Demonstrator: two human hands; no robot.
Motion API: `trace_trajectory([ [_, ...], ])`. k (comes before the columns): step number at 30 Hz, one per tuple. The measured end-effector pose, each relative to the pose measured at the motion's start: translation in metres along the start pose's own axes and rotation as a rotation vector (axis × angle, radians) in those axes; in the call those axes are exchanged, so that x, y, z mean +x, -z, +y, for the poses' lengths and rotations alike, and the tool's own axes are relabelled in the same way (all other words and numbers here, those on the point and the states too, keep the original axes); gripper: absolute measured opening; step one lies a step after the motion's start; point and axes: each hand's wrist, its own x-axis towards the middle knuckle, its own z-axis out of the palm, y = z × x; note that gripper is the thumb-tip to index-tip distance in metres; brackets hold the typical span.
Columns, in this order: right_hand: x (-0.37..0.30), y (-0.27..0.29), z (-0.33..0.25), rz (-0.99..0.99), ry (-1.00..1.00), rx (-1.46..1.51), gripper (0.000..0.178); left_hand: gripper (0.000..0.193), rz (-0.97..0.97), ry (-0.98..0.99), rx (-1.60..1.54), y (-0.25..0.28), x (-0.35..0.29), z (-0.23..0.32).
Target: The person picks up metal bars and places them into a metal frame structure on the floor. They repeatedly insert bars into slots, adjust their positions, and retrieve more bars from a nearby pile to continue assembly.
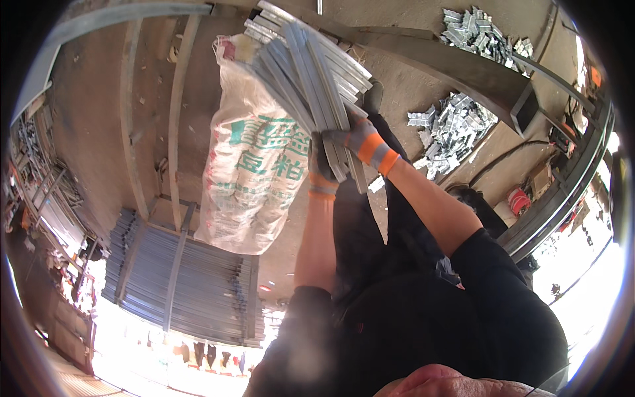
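Around the person, a broad dark metal beam [456, 69] cuts across the floor to the upper right, separating two heaps of small bent silvery metal pieces: a farther heap [479, 33] and a nearer heap [456, 132]. To the left, two long, narrow grey beams [178, 99] run roughly side by side over the brown floor, and below them lies a broad stack of long grey metal profiles [205, 278]. A loose pile of straight silvery metal strips [354, 73] lies just beyond the hands, partly behind those being held.

The one clear container is a pale woven sack with green print [254, 178], lying left of the hands; its contents are hidden. The held strips pass in front of its upper right edge; contact cannot be told.

The held bundle of long grey metal strips [307, 76] is in front of the person, its long axis slanting from the upper left down to the lower right, far ends fanned, near ends toward the person's legs. The gloved left hand [322, 164] grips it from the left near its lower end; the gloved right hand [366, 141] closes on it from the right.
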Motion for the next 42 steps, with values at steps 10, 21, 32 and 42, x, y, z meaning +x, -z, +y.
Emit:
trace_trajectory([
  [10,-0.17,-0.015,-0.144,-0.096,0.096,0.195,0.068,0.044,0.208,0.083,-0.28,-0.019,-0.155,0.204],
  [21,-0.421,0.14,-0.399,-0.151,0.828,-0.48,0.073,0.086,-0.205,-1.159,0.448,-0.105,-0.163,0.471],
  [32,-0.427,0.286,-0.351,0.262,0.73,-0.54,0.059,0.067,-0.876,-0.212,-1.003,-0.336,-0.098,0.447],
  [42,-0.393,0.509,-0.348,0.569,0.865,-0.493,0.056,0.05,-1.017,-0.218,-0.454,-0.573,-0.008,0.49],
])
